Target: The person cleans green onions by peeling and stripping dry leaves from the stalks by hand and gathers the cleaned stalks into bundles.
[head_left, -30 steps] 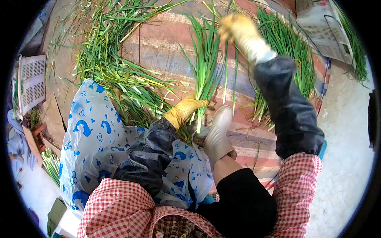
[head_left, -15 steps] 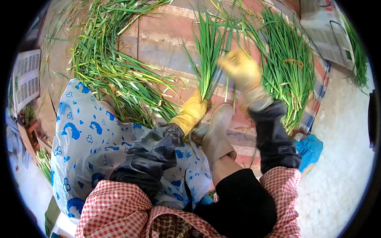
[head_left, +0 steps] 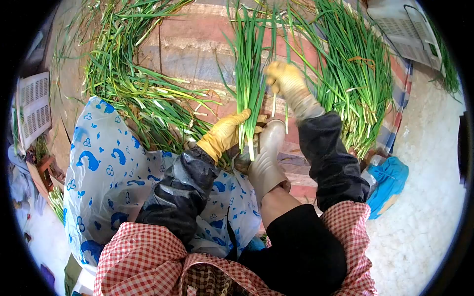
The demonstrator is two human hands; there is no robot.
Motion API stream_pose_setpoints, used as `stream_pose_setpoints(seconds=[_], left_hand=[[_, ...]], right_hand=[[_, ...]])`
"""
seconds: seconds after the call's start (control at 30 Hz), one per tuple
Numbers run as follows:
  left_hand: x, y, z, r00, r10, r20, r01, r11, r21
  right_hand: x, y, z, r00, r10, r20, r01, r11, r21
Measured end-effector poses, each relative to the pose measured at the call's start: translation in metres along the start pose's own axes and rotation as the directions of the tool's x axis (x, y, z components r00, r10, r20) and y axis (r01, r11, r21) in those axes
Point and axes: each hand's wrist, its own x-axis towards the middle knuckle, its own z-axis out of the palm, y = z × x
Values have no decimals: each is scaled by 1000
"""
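My left hand, in a yellow glove, is closed round a bunch of garlic chives. The green leaves point away from me, and the pale stalk ends stick out below my fingers, above the toe of a beige boot. To the right of the bunch, my right hand, gloved in yellow too, has its fingers curled closed. Whatever they may hold is hidden; a thin stalk lies close by the fingertips. Near that hand is a big pile of garlic chives, leaves pointing away.
Looser, tangled garlic chives curve along the left on a striped ground sheet. A clear plastic sheet with blue prints covers my left side. A blue bag sits at right; white crates stand at the sides.
The bunch in my left hand is more upright, with its stalk ends now showing below the fingers. My left hand has shifted slightly left; my right hand moved a little left, fingers still curled.
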Motion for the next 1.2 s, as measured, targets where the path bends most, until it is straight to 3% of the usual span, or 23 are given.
stream_pose_setpoints(seconds=[0.1, 0.17, 0.2, 0.27, 0.3, 0.33, 0.43, 0.53, 0.57, 0.6, 0.63, 0.73, 0.8, 0.83, 0.87, 0.9, 0.97, 1.0, 1.07, 1.1, 1.13, 1.17, 1.2], left_hand=[[-2, 0, 6, 997, -1, -76, 9, 994, 108], [5, -8, -1, 990, 33, -138, -15, 992, 125], [8, -11, -5, 988, 46, -148, -19, 984, 175], [10, -12, -1, 987, 80, -138, -51, 978, 201], [9, -11, 0, 987, 82, -137, -53, 979, 198], [7, -10, 1, 989, 91, -116, -65, 975, 214], [8, -14, -6, 989, 109, -103, -81, 966, 247], [3, -12, -3, 995, 61, -82, -43, 979, 198], [2, -12, -3, 995, 61, -78, -44, 979, 200], [1, -11, -2, 996, 41, -81, -27, 985, 170], [-1, -11, -3, 996, 21, -86, -9, 990, 141], [-6, -6, -4, 998, -17, -64, 23, 994, 104], [-8, -2, -4, 999, -43, 5, 43, 998, 50], [-9, -2, -2, 999, -47, 9, 47, 998, 49], [-9, 0, 1, 998, -29, 62, 33, 998, -52], [-9, 3, 4, 994, -3, 112, 20, 988, -155], [-6, 6, 8, 988, 21, 151, 8, 983, -186], [-3, 5, 9, 992, 55, 117, -35, 986, -165], [1, 4, 16, 992, 104, 76, -94, 988, -125], [0, 3, 15, 993, 97, 71, -87, 988, -124], [-1, 3, 14, 997, 63, 49, -58, 995, -85], [-2, 5, 13, 999, 32, 29, -30, 998, -47], [-6, 6, 12, 999, 39, 19, -39, 999, -4]], right_hand=[[4, -31, -38, 911, -331, -247, 393, 878, 272], [-4, -50, -42, 787, -448, -424, 541, 832, 125], [-13, -49, -40, 857, -414, -307, 434, 901, -3], [-16, -18, -15, 863, -503, 36, 496, 834, -242], [-24, -6, 4, 739, -659, 141, 610, 565, -555], [-26, 11, 16, 682, -698, 218, 640, 425, -640], [-18, 33, 39, 827, -439, 351, 447, 136, -884], [-12, 28, 41, 859, -479, 180, 357, 309, -882], [-4, 30, 34, 869, -492, 47, 357, 557, -750], [11, 27, 24, 863, -505, -25, 371, 667, -647], [26, 28, 8, 812, -578, -82, 561, 811, -165], [19, -31, -59, 718, -484, -500, 615, 778, 130], [10, -36, -94, 602, -411, -684, 575, 818, 15], [1, -27, -101, 647, -372, -665, 471, 882, -35], [-18, -17, -104, 811, -295, -506, 243, 955, -168], [-29, 8, -92, 894, -231, -384, 187, 971, -147], [-55, 48, -45, 992, 72, -103, -116, 838, -533], [-61, 102, -20, 940, -288, 185, 342, 774, -533], [-85, 137, 21, 691, -577, 435, 722, 565, -398], [-102, 119, 37, 925, -313, 217, 359, 906, -225], [-111, 108, 44, 994, 70, 86, -75, 996, 55], [-111, 109, 40, 994, 69, 85, -74, 996, 59], [-109, 109, 31, 996, 43, -79, -53, 990, -133]])
